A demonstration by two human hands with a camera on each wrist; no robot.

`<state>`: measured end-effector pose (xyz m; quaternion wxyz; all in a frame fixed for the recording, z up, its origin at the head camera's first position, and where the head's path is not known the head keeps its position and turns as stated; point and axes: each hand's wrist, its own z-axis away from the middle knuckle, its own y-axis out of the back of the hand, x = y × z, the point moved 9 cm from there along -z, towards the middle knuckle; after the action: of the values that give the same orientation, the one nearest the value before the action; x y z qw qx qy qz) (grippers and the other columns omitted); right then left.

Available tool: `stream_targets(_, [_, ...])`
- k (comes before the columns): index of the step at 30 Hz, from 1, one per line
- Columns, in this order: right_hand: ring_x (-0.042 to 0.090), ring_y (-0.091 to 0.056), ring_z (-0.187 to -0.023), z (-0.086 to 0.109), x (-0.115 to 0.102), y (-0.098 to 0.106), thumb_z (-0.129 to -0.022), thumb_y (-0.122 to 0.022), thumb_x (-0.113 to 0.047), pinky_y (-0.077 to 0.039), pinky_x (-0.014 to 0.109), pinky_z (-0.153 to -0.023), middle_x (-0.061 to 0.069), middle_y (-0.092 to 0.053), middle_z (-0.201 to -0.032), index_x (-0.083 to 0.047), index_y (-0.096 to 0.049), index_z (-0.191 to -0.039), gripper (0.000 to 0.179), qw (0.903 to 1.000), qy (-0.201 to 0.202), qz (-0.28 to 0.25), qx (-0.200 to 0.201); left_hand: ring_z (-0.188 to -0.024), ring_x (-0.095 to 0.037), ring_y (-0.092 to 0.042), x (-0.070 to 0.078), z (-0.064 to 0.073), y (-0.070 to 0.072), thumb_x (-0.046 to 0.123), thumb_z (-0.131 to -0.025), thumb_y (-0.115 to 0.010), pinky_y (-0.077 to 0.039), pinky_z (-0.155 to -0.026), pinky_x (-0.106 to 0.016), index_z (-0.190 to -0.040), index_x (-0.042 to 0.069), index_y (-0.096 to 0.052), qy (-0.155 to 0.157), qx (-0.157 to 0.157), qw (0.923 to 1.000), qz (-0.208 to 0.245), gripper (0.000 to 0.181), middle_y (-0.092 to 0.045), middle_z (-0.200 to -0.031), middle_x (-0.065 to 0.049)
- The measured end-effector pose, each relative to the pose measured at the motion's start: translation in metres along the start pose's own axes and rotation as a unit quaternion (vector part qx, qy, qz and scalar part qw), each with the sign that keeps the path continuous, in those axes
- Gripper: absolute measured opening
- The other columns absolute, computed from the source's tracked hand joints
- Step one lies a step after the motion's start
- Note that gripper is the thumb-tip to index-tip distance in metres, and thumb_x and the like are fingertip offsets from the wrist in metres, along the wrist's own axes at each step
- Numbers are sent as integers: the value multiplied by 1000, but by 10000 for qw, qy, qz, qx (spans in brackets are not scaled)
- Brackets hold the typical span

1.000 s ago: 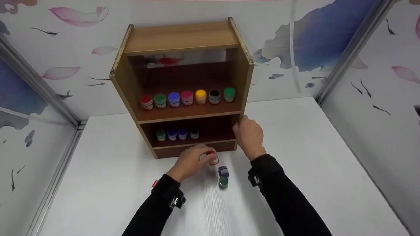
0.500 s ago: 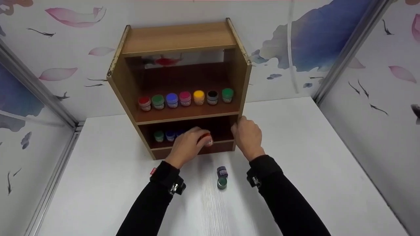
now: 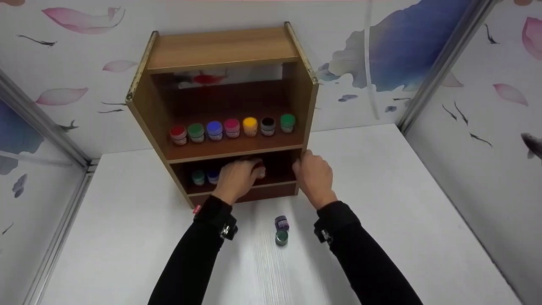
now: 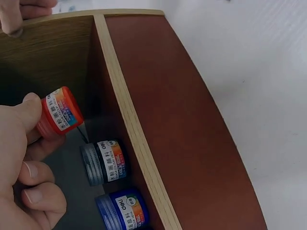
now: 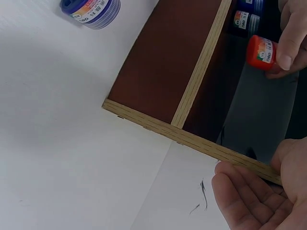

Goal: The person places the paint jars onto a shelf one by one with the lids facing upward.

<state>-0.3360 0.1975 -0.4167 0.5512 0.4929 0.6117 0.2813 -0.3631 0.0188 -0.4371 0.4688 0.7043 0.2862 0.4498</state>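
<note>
My left hand [image 3: 235, 178] reaches into the lower compartment of a small wooden shelf [image 3: 224, 47]. Between thumb and fingers it pinches a red paint jar [image 4: 60, 111], tilted in the left wrist view. Beside it, a black paint jar [image 4: 104, 162] and a blue paint jar [image 4: 125, 211] stand in the same compartment. A green paint jar [image 3: 198, 177] is at that row's left end; my left hand hides part of the row in the head view. My right hand [image 3: 314, 176] grips the edge of the shelf's right side panel, thumb inside and fingers outside.
The upper compartment holds a row of several paint jars, from a red-lidded jar [image 3: 178, 134] to a green-lidded jar [image 3: 287, 123]. On the white table [image 3: 372, 237] in front lie a purple-blue jar [image 3: 281, 222] and a dark green jar [image 3: 281, 237], close together.
My left hand has carried the red paint jar from the table in front up into the lower compartment. My right hand stays on the side panel. The head view has shifted slightly.
</note>
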Motion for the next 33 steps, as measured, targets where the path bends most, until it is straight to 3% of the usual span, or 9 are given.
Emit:
stream_targets(9, [27,-68,-64,0,1,-2,-97,-52,-20,-54,40,-54,16,-67,-73,2,-63,-94,25,10000,-23,17,-36,-82,-28,-68,0,-6,-6,35,-97,-59,-54,-67,-42,-125,17,-66,-207,323,9981,-472,34,-73,-96,-8])
stream_targets(21, [27,-66,-62,2,-1,-1,-97,-52,-19,-52,40,-54,15,-67,-72,2,-62,-91,24,10000,68,-30,-5,-89,-29,-68,-7,-3,-14,36,-96,-61,-55,-72,-43,-126,17,-65,-106,404,9978,-515,36,-71,-113,-9])
stream_targets(33, [28,-69,-64,0,0,-2,-97,-53,-21,-54,39,-54,16,-68,-73,2,-62,-90,25,9999,23,121,-46,-83,-28,-68,-3,-4,-16,36,-95,-63,-54,-67,-41,-125,16,-66,-240,570,9961,-635,36,-70,-115,-9])
